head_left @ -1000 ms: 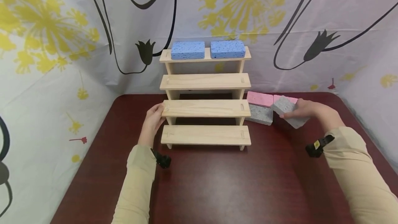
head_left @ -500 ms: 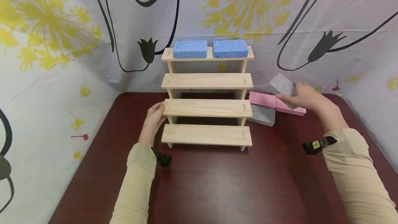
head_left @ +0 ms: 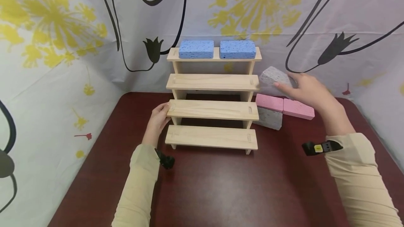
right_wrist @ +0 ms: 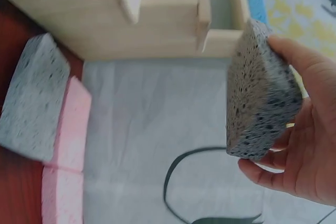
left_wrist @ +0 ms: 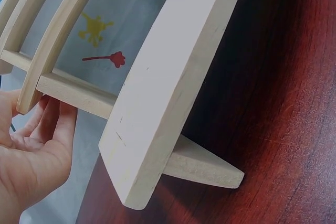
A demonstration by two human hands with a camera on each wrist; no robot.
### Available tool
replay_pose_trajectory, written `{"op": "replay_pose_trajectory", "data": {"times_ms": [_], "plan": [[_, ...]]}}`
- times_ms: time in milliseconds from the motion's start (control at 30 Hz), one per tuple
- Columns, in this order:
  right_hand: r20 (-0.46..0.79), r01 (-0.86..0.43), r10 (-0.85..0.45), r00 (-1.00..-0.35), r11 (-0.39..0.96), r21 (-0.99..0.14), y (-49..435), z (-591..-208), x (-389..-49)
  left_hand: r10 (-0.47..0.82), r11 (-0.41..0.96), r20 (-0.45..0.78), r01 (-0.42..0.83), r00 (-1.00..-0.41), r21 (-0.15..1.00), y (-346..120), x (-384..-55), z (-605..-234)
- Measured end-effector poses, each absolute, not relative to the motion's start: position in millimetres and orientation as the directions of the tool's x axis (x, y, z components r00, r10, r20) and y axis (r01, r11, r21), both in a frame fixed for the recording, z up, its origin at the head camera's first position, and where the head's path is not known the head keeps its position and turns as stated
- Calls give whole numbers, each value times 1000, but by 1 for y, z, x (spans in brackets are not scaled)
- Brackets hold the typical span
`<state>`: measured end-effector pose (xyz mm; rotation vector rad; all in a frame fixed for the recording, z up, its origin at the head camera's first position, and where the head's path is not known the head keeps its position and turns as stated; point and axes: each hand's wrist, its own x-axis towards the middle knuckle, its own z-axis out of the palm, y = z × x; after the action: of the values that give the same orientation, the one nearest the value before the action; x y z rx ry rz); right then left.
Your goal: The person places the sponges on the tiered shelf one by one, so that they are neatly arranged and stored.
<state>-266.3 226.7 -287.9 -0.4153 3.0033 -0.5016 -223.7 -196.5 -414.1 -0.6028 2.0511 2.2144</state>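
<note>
A tiered wooden shelf [head_left: 212,81] stands at the back of the table, with two blue sponges [head_left: 196,49] side by side on its top step. My left hand [head_left: 157,118] grips the left end of the second step from the bottom, thumb above and fingers beneath. In my right hand [head_left: 310,88] is a grey sponge [right_wrist: 257,90], held in the air beside the shelf's right side at about the height of the third step. Thumb and fingers pinch it by its sides, seen closely in the right wrist view.
Right of the shelf, two pink sponges [head_left: 298,108] lie end to end on the dark red table [head_left: 214,185]. Another grey sponge [head_left: 268,117] lies in front of them, close to the shelf's side. A patterned cloth [head_left: 126,27] hangs behind and at both sides.
My right hand has lifted the grey sponge from beside the pink ones, up and leftward toward the shelf, uncovering the right pink sponge. The left hand keeps its grip on the step.
</note>
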Motion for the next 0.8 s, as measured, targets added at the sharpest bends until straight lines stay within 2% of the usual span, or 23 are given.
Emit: {"op": "replay_pose_trajectory", "data": {"times_ms": [333, 800], "plan": [[3, -325, -346, -938, 878, -351, 180, -272, -265, -217, -109, -337, -320, -916, 941, -197, -225, -414], [0, -493, -516, -857, 820, -291, 113, -285, -295, -191, -135, -340, -318, -921, 938, -198, -225, -415]]}}
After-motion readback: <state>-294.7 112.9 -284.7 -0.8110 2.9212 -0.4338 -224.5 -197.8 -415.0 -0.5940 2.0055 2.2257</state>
